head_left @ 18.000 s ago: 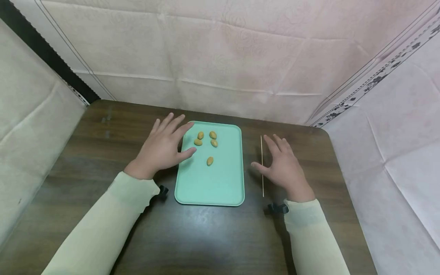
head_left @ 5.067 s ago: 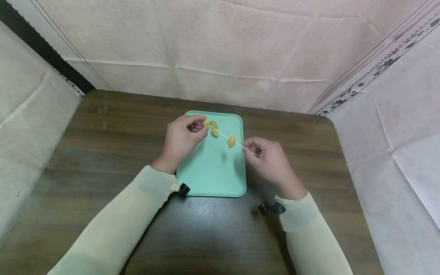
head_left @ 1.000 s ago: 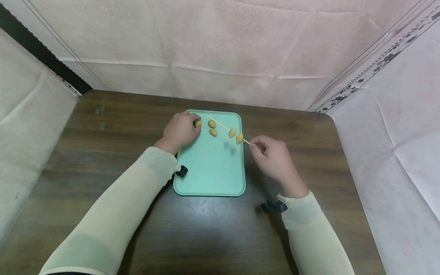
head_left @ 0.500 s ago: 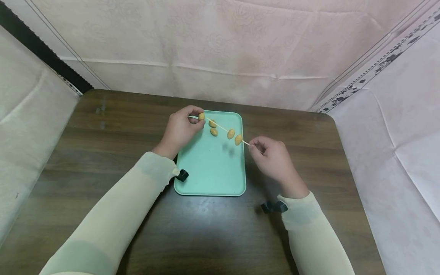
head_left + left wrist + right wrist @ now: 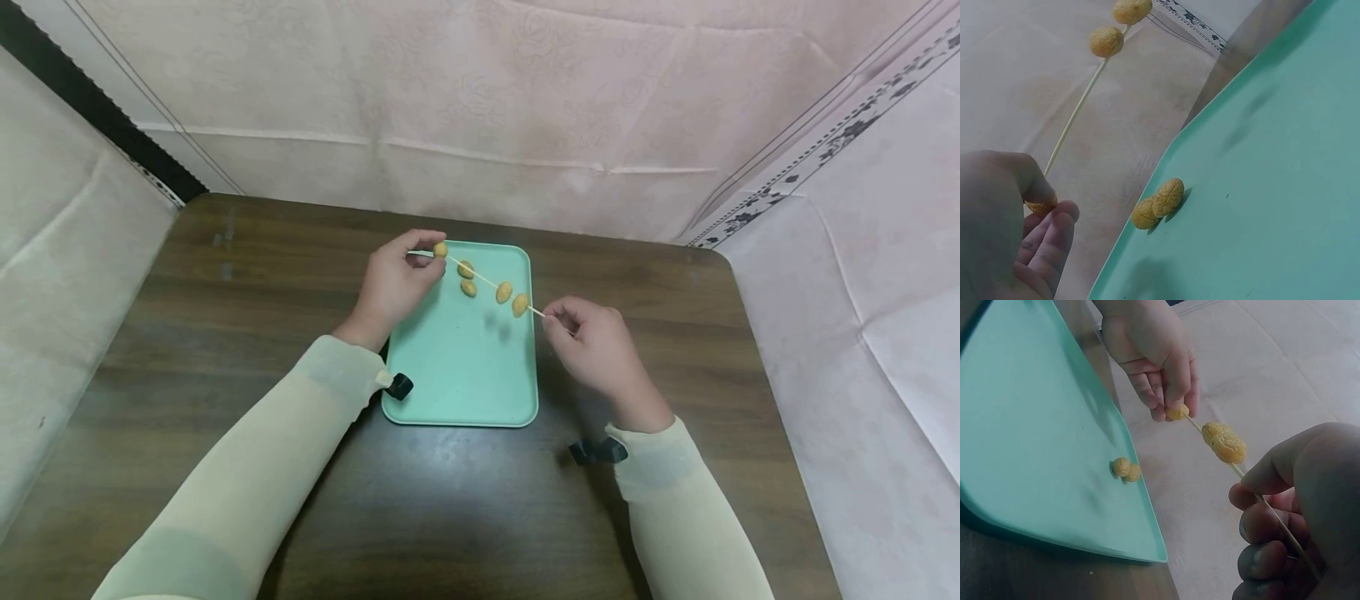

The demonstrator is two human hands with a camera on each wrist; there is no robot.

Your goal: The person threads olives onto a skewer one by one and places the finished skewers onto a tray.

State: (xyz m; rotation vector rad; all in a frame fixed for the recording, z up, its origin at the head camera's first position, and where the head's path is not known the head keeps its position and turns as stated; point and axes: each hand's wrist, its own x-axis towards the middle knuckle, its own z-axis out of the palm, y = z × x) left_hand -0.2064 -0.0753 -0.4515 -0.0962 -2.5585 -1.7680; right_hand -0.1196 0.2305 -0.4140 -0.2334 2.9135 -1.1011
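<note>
beige stick [image 5: 483,280] — slantwise, pointing away, leftward

Dark wood-grain table [image 5: 450,517], creased pale cloth [image 5: 465,92] behind, black strip [image 5: 97,107] at left, floral border [image 5: 851,132] at right

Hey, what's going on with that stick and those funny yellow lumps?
A person's right hand grips a thin stick with two yellow lumps on it. The left hand pinches a third lump at the stick's other end; whether the stick has gone through it is hard to tell. Two more lumps lie close together on the green tray.
</note>
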